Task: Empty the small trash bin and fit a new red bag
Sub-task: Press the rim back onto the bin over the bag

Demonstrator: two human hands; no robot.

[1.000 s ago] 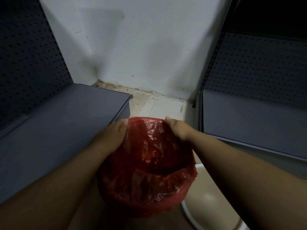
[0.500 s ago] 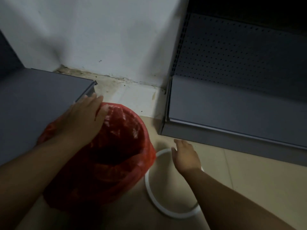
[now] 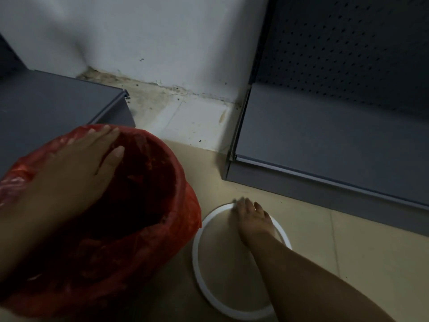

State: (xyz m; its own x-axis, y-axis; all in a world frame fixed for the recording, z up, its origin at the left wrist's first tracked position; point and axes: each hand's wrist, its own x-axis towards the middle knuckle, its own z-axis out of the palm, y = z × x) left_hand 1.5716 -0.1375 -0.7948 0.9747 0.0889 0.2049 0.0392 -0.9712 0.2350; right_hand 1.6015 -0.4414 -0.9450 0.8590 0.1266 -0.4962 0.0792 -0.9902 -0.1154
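A small bin stands at the lower left, fully wrapped by a red bag [image 3: 148, 233] folded over its rim; the bin's own wall is hidden. My left hand [image 3: 79, 168] lies flat on the far-left rim, fingers spread over the plastic, pressing rather than gripping. A white ring [image 3: 197, 263] lies flat on the tan floor to the right of the bin. My right hand [image 3: 251, 221] reaches down onto the ring's far edge, fingertips touching it; whether the fingers curl under it I cannot tell.
Grey metal shelf bases stand on both sides: one at the left [image 3: 58, 105] behind the bin, one at the right [image 3: 325, 145] with a perforated back panel. A white wall [image 3: 151, 36] with a dirty floor corner closes the far side.
My right hand left the bag's rim and dropped to the white ring on the floor. My left hand shifted to lie flat on the rim. The view swung right.
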